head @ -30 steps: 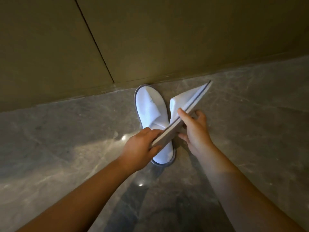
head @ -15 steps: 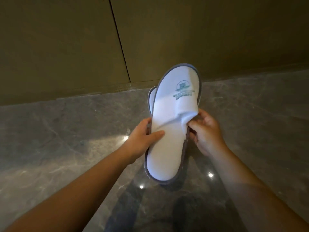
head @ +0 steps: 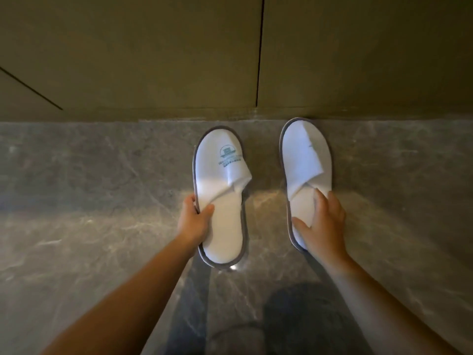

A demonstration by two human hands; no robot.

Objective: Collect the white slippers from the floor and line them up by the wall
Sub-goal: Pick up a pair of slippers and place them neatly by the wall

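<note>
Slippers now apart, left hand (head: 193, 221) fingers gripping logo slipper (head: 220, 196), right hand (head: 323, 221) flat on plain slipper (head: 304, 160) touching wall (head: 153, 60)

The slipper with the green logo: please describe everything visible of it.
The white cloth slipper with grey edging and a green printed logo lies sole-down on the grey marble floor, toe towards the olive wall but short of it. Its upper is partly folded back. The left hand grips its left edge near the heel.

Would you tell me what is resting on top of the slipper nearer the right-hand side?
The right hand lies flat on the right slipper, fingers spread over its insole and the edge of its folded upper. The heel area beneath the palm is covered, so nothing there can be seen.
</note>
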